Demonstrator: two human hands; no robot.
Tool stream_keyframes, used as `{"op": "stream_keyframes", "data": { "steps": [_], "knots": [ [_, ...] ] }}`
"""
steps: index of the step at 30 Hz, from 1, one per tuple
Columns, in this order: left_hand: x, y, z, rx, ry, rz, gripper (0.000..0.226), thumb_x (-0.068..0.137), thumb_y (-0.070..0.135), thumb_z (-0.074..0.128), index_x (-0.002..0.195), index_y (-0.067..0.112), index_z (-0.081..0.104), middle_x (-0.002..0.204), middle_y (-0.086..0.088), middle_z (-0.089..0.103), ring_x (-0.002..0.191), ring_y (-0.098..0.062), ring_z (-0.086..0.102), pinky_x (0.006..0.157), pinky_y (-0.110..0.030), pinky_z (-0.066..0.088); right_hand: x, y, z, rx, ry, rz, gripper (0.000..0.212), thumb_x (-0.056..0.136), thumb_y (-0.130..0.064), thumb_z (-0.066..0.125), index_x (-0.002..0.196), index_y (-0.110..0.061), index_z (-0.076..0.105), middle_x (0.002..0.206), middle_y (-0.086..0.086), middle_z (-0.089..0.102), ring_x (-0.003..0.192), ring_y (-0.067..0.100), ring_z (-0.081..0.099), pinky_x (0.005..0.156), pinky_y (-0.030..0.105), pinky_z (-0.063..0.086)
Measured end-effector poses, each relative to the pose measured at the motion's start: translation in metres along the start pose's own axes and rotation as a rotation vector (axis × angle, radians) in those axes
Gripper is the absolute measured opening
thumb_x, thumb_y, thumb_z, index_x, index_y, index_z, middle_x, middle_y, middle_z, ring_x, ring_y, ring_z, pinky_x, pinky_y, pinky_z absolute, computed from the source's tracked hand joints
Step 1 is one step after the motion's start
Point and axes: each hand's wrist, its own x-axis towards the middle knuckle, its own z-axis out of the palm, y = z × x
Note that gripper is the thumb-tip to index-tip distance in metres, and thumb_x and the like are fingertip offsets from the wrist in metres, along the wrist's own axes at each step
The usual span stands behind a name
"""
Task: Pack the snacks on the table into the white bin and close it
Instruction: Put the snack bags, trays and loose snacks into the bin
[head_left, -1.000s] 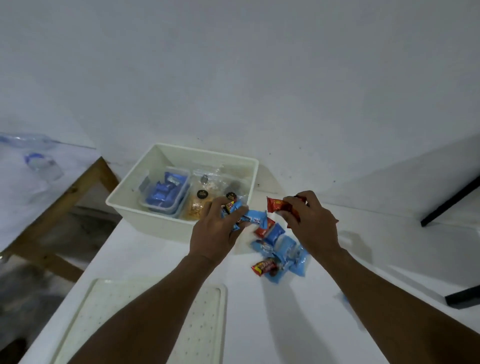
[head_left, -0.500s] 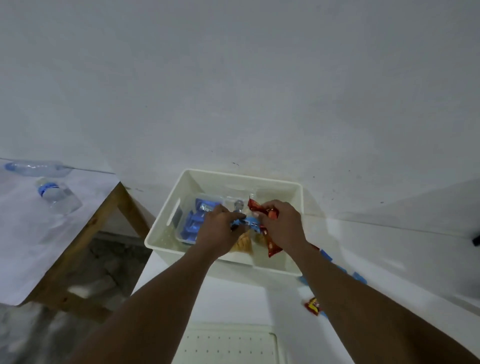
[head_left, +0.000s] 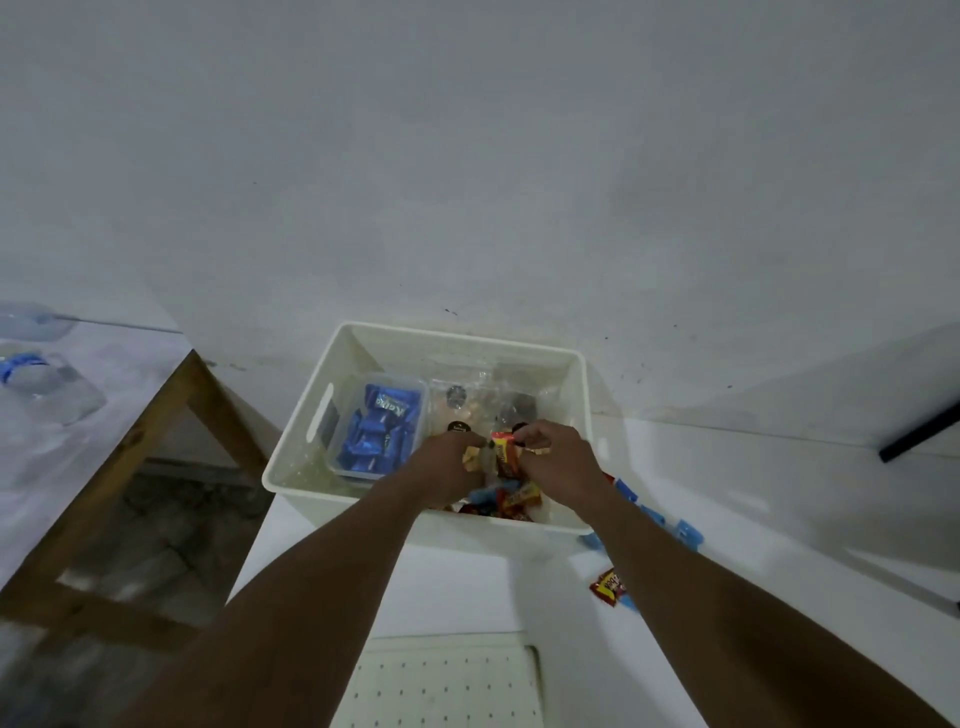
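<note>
Head view: the white bin (head_left: 452, 340) stands open on the table (head_left: 779, 499) against the wall. In its left part sits a clear tub (head_left: 382, 425) of blue packets; clear bags (head_left: 485, 402) lie at the back, and loose wrapped snacks (head_left: 511, 501) pile at the near side. Both hands are inside the bin. The right hand (head_left: 556, 462) pinches a red packet (head_left: 504, 452) at its top; the left hand (head_left: 441, 462) is curled right beside it, its hold unclear. A red snack (head_left: 610, 592) and blue snacks (head_left: 685, 532) lie on the table right of the bin. The lid (head_left: 447, 686) lies nearest.
</note>
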Motion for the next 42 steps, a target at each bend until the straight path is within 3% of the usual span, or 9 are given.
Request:
{"op": "stream_keyframes", "data": {
  "steps": [4, 6, 12, 17, 22, 25, 29, 35, 42],
  "knots": [
    [-0.015, 0.023, 0.003, 0.052, 0.083, 0.028, 0.041, 0.087, 0.020, 0.069, 0.127, 0.019, 0.064, 0.127, -0.009, 0.064, 0.115, -0.028, 0.061, 0.098, -0.038, 0.050, -0.019, 0.002, -0.019, -0.025, 0.153, -0.079, 0.022, 0.083, -0.005, 0.060, 0.095, -0.018, 0.073, 0.098, -0.003, 0.072, 0.091, 0.013, 0.064, 0.085, 0.026, 0.052],
    [-0.019, 0.036, 0.011, 0.030, 0.164, 0.036, 0.037, 0.087, 0.023, 0.067, 0.124, 0.022, 0.065, 0.123, -0.004, 0.067, 0.111, -0.024, 0.063, 0.095, -0.036, 0.051, -0.029, 0.010, -0.033, -0.022, 0.247, -0.092, 0.023, 0.082, -0.005, 0.057, 0.094, -0.017, 0.072, 0.096, -0.002, 0.071, 0.088, 0.014, 0.063, 0.081, 0.026, 0.051],
    [-0.037, 0.095, 0.062, 0.104, 0.466, 0.265, 0.023, 0.086, 0.037, 0.054, 0.096, 0.025, 0.071, 0.086, 0.006, 0.070, 0.079, -0.014, 0.067, 0.071, -0.029, 0.054, -0.063, 0.079, -0.081, -0.060, 0.343, -0.040, 0.019, 0.083, -0.010, 0.065, 0.099, -0.020, 0.068, 0.100, 0.003, 0.062, 0.094, 0.018, 0.060, 0.088, 0.034, 0.049],
    [-0.049, 0.138, 0.139, 0.171, 0.546, 0.480, 0.021, 0.090, 0.035, 0.057, 0.078, 0.020, 0.066, 0.068, 0.004, 0.062, 0.059, -0.017, 0.059, 0.051, -0.026, 0.042, -0.104, 0.164, -0.121, -0.239, 0.366, 0.220, 0.030, 0.086, -0.033, 0.063, 0.115, -0.027, 0.061, 0.123, 0.005, 0.054, 0.120, 0.028, 0.048, 0.095, 0.039, 0.042],
    [-0.045, 0.135, 0.221, 0.112, 0.285, 0.298, 0.031, 0.088, 0.032, 0.060, 0.116, 0.020, 0.064, 0.110, -0.005, 0.066, 0.100, -0.025, 0.062, 0.080, -0.034, 0.054, -0.140, 0.262, -0.143, -0.312, 0.297, 0.644, 0.064, 0.083, -0.061, 0.056, 0.140, -0.037, 0.039, 0.157, 0.002, 0.023, 0.147, 0.034, 0.009, 0.108, 0.066, 0.021],
    [-0.043, 0.111, 0.256, 0.130, 0.223, 0.145, 0.051, 0.085, 0.033, 0.061, 0.132, 0.014, 0.056, 0.126, -0.016, 0.058, 0.113, -0.038, 0.055, 0.092, -0.047, 0.052, -0.150, 0.301, -0.140, -0.262, 0.196, 0.715, 0.078, 0.080, -0.067, 0.057, 0.146, -0.036, 0.030, 0.159, 0.006, 0.018, 0.147, 0.041, 0.006, 0.108, 0.070, 0.019],
    [-0.035, 0.092, 0.275, 0.180, 0.151, -0.050, 0.070, 0.085, 0.035, 0.067, 0.147, 0.015, 0.040, 0.145, -0.019, 0.041, 0.132, -0.038, 0.041, 0.107, -0.049, 0.043, -0.140, 0.309, -0.121, -0.295, 0.119, 0.598, 0.083, 0.081, -0.063, 0.059, 0.150, -0.031, 0.026, 0.161, 0.010, 0.014, 0.147, 0.045, 0.003, 0.115, 0.062, 0.018],
    [-0.009, 0.092, 0.273, 0.304, 0.201, -0.067, 0.096, 0.077, 0.045, 0.076, 0.154, 0.024, 0.024, 0.162, -0.015, 0.014, 0.149, -0.037, 0.014, 0.111, -0.052, 0.037, -0.098, 0.282, -0.096, -0.295, 0.035, 0.359, 0.094, 0.080, -0.066, 0.060, 0.155, -0.033, 0.013, 0.164, 0.014, 0.002, 0.148, 0.047, -0.005, 0.116, 0.062, 0.015],
    [0.033, 0.074, 0.261, 0.476, 0.033, 0.014, 0.130, 0.063, 0.072, 0.073, 0.156, 0.033, -0.008, 0.165, -0.012, -0.016, 0.150, -0.041, -0.014, 0.122, -0.057, 0.011, -0.050, 0.281, -0.083, -0.575, -0.132, 0.042, 0.097, 0.076, -0.079, 0.049, 0.151, -0.048, -0.002, 0.164, 0.007, -0.014, 0.148, 0.046, -0.015, 0.109, 0.073, 0.013]
  ]
}}
